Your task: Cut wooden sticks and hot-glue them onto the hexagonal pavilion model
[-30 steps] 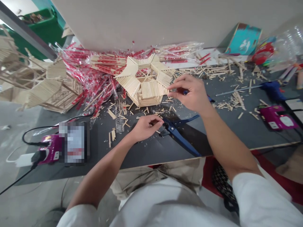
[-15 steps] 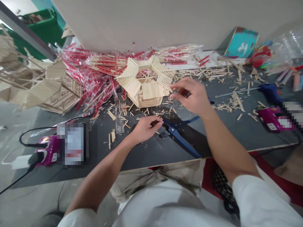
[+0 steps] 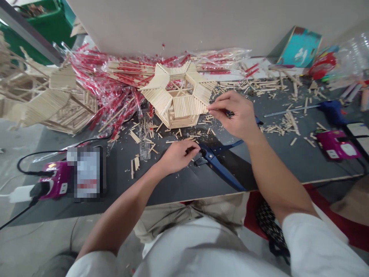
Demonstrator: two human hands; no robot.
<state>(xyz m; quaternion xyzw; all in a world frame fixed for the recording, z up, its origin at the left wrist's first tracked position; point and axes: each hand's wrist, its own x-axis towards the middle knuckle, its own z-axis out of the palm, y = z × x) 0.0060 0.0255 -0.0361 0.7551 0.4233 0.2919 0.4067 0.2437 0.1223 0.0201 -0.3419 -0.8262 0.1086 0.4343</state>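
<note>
The right hand [image 3: 235, 115] is pinched narrow, its fingertips [image 3: 211, 108] just beside a six-sided popsicle-stick roof model [image 3: 184, 107] sitting on a dark table [image 3: 184, 190]. I can't tell if it holds anything. The curled left hand [image 3: 178, 156] sits at the tip of blue-handled cutters [image 3: 221, 173], their long, smooth handles running off right, among rough little wood bits [image 3: 136, 163].

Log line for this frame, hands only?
left hand: beside blue-handled cutters | right hand: fingertips at wooden stick model | nearby: loose stick offcuts
</note>
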